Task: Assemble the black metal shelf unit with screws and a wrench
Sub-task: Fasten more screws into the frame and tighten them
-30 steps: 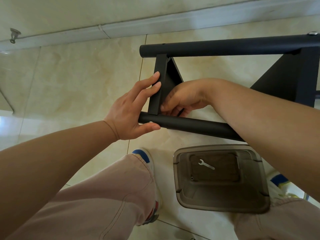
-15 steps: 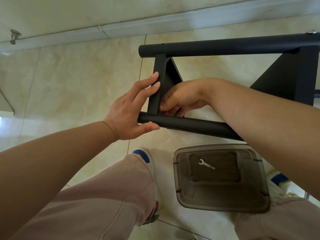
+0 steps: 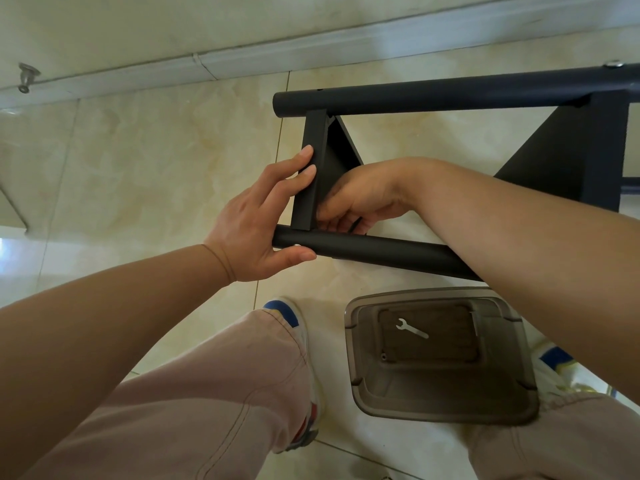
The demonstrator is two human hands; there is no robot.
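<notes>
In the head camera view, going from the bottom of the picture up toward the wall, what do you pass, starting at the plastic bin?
Plastic bin with the wrench in it → near black tube → right hand at the upright bracket → far black tube → baseboard.

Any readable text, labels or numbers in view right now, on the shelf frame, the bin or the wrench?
None readable.
Black shelf frame: plain, no label visible.
Brown plastic bin: no print visible.
Wrench in the bin: too small to show any marking.
</notes>
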